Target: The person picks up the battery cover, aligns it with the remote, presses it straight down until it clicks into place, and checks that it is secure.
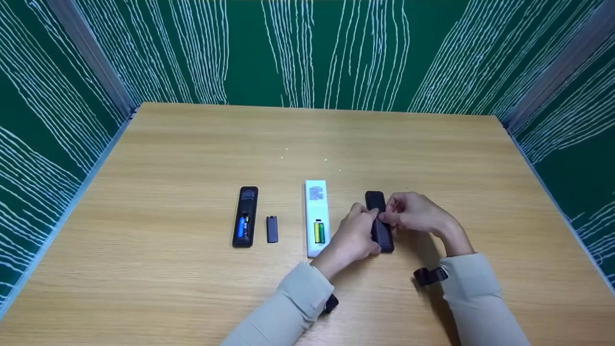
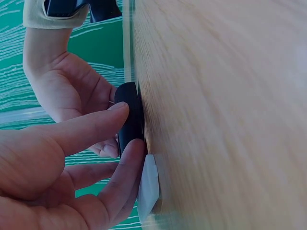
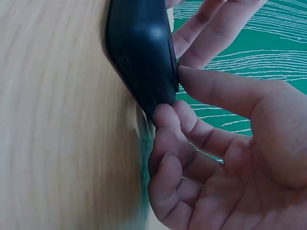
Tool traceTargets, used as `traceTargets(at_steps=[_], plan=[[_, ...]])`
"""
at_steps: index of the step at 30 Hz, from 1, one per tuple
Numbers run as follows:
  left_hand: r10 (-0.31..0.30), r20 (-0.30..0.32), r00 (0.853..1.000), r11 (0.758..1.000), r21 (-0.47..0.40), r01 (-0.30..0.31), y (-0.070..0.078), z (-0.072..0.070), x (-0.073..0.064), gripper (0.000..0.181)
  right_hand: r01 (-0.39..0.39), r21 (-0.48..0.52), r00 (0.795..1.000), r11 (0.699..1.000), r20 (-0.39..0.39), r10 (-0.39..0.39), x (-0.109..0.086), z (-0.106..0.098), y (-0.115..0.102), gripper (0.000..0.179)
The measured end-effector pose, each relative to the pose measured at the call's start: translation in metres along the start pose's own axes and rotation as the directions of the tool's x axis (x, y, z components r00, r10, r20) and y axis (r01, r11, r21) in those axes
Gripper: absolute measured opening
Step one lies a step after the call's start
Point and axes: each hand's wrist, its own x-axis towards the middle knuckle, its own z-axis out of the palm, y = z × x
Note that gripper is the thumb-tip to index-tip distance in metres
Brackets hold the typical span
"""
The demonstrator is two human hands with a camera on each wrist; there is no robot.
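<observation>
On the right of the group, a black remote control (image 1: 383, 238) lies on the table between both hands. My left hand (image 1: 354, 233) holds it from the left, thumb and fingers against its body. From the other side my right hand (image 1: 415, 211) grips its edge, with the thumb (image 3: 216, 88) on the back and curled fingers along the side. In the left wrist view the remote stands edge-on between the fingers. A white remote control (image 1: 316, 206) lies left of the hands, its battery bay uncovered, with yellow-green batteries (image 1: 319, 232) inside.
Farther left lies another black remote control (image 1: 247, 202), its bay uncovered with a blue battery (image 1: 241, 228) showing. A dark battery cover (image 1: 272, 229) lies beside it. Tiny light specks dot the wooden table (image 1: 192, 158). Green white-streaked walls (image 1: 250, 53) surround the table.
</observation>
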Motion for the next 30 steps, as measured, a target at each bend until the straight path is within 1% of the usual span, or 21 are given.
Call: traceTargets(at_steps=[5,18,26,30], plan=[[-0.007,0.002,1.000,1.000,-0.008,0.007,0.0003,-0.0003,0.0001,0.090,-0.023,-0.014,1.000,1.000,-0.003,0.023,-0.0007,-0.0002,-0.0007,0.024],[-0.014,0.004,1.000,1.000,-0.021,0.014,0.0004,-0.0002,0.0006,0.090,-0.047,-0.018,0.999,0.999,0.007,0.047,-0.0006,-0.0010,0.0005,0.027],[-0.045,0.012,0.999,0.998,-0.050,0.045,0.0014,-0.0006,0.0002,0.092,-0.072,-0.014,0.997,0.997,0.019,0.072,-0.0001,-0.0011,0.0004,0.029],[-0.035,0.009,0.999,0.998,-0.045,0.036,0.0011,-0.0001,0.0007,0.092,-0.076,-0.008,0.997,0.997,0.021,0.077,-0.0007,-0.0012,-0.0003,0.029]])
